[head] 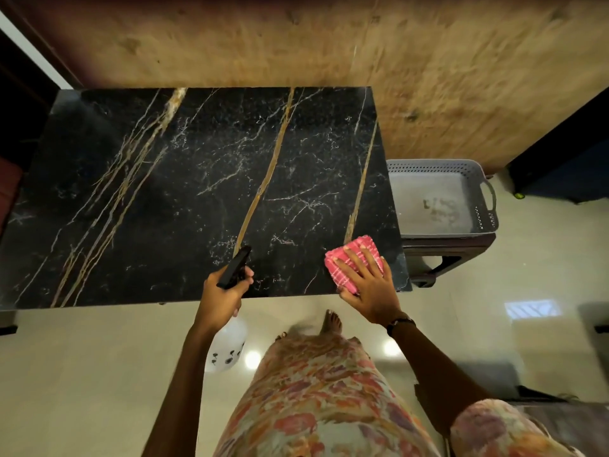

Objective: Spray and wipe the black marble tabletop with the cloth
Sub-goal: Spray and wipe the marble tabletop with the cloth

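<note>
The black marble tabletop (197,179) with gold and white veins fills the middle of the head view. My left hand (222,293) grips a spray bottle (230,344) at the table's near edge. Its black nozzle points over the marble, and its white body hangs below my hand. A folded pink checked cloth (354,258) lies on the near right corner of the tabletop. My right hand (369,285) presses flat on the cloth with fingers spread.
A grey perforated plastic basket (474,179) sits on a dark stool right of the table. A wooden wall panel (329,44) runs behind the table. Glossy pale floor tiles (82,374) lie below, where my bare feet stand. A dark object stands at far right.
</note>
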